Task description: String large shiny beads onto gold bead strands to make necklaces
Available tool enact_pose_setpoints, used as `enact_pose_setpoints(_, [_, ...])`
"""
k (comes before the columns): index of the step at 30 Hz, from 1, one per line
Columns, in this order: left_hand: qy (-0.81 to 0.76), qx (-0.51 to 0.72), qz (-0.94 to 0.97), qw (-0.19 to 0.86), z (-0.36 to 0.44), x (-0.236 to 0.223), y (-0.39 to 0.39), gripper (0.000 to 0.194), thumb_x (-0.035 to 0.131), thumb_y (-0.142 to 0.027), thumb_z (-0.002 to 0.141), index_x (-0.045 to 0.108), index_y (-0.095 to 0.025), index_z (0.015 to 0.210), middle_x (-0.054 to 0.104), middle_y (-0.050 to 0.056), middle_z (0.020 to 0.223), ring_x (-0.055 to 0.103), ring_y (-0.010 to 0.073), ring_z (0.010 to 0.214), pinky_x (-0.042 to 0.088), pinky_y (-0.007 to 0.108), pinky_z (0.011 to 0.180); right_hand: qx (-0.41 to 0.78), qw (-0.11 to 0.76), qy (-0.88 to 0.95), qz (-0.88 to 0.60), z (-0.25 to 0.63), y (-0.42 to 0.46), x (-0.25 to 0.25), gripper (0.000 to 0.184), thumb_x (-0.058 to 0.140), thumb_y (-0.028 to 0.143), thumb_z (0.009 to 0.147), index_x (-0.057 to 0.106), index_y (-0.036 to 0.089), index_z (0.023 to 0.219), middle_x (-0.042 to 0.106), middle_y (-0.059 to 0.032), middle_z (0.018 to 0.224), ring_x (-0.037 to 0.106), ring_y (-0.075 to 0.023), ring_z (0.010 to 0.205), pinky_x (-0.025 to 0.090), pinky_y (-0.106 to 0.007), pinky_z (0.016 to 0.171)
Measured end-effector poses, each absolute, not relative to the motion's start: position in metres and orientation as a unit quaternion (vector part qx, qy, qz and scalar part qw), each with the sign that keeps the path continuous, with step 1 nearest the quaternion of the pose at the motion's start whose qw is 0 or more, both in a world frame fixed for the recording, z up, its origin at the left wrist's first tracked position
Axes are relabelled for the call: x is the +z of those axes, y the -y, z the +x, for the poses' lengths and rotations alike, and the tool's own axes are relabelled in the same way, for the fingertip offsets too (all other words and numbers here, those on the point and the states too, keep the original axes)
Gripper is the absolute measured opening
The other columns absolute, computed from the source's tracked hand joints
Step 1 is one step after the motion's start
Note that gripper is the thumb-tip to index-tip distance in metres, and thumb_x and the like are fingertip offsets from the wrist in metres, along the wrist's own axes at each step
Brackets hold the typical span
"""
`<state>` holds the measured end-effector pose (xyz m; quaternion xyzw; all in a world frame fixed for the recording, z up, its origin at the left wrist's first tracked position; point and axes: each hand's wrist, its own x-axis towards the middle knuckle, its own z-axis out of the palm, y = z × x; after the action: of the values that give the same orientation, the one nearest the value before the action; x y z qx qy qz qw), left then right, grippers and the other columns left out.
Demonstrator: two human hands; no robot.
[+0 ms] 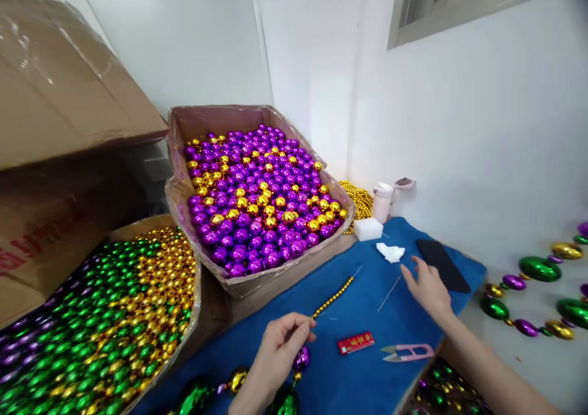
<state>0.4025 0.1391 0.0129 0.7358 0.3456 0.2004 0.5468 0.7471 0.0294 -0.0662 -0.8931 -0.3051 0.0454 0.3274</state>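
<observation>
My left hand point(287, 344) is closed in a pinch at the lower end of a thin needle strung with small gold beads point(333, 297); its bare tip points up and away. Under and beside that hand lies a garland of large purple, gold and green beads point(302, 358), partly hidden by my wrist. Over the right side of the blue cloth, my right hand point(427, 285) has thumb and forefinger apart. A second thin needle point(389, 294) ends close to its thumb; whether they touch, I cannot tell. A crumpled white tissue point(390, 253) lies just beyond.
Pink thread snips point(408, 352) and a red packet point(356, 343) rest on the blue cloth point(316, 390). Behind are a white foam block point(368, 229), pink bottle point(382, 201) and black pad point(443, 265). Boxes of purple-gold balls point(239, 283) and green-gold beads point(195, 317) flank the left.
</observation>
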Motion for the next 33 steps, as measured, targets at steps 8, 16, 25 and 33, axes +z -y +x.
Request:
enact_pose_setpoints(8, [-0.364, 0.242, 0.663, 0.608, 0.398, 0.04, -0.13, 0.029, 0.058, -0.042, 0.084, 0.068, -0.014, 0.083, 0.066, 0.002, 0.062, 0.055, 0.0157, 0.062, 0.039, 0.026, 0.063, 0.025, 0.102, 0.61, -0.785, 0.697, -0.095, -0.056, 0.026, 0.056, 0.029, 0.091, 0.057, 0.019, 0.115, 0.058, -0.0061, 0.119, 0.06, -0.0196, 0.101, 0.051, -0.041, 0.084])
enact_pose_setpoints(16, [-0.38, 0.305, 0.573, 0.659, 0.365, 0.057, -0.13, 0.024, 0.06, -0.037, 0.084, 0.065, -0.015, 0.081, 0.062, 0.001, 0.063, 0.056, 0.0148, 0.063, 0.044, 0.026, 0.064, 0.018, 0.069, 0.674, -0.735, 0.684, -0.108, -0.017, 0.022, 0.054, 0.033, 0.092, 0.06, 0.016, 0.105, 0.064, -0.004, 0.102, 0.062, -0.0166, 0.089, 0.052, -0.037, 0.078])
enact_pose_setpoints(25, [-0.437, 0.35, 0.596, 0.576, 0.355, 0.062, -0.135, 0.028, 0.063, -0.042, 0.078, 0.067, -0.014, 0.079, 0.052, -0.004, 0.061, 0.037, 0.0088, 0.051, 0.031, 0.02, 0.049, 0.057, 0.113, 0.831, -0.541, 0.593, -0.056, 0.114, 0.041, 0.044, 0.017, 0.086, 0.051, 0.026, 0.125, 0.069, -0.0027, 0.079, 0.064, -0.0201, 0.078, 0.042, -0.031, 0.066])
enact_pose_setpoints(33, [-0.326, 0.241, 0.684, 0.607, 0.363, 0.075, -0.11, 0.024, 0.06, -0.033, 0.076, 0.058, -0.015, 0.06, 0.045, -0.005, 0.055, 0.036, 0.0096, 0.052, 0.03, 0.022, 0.051, 0.002, 0.096, 0.898, -0.429, 0.525, -0.075, 0.125, 0.025, 0.047, 0.02, 0.082, 0.055, 0.019, 0.105, 0.069, -0.0049, 0.075, 0.06, -0.0179, 0.06, 0.033, -0.029, 0.055])
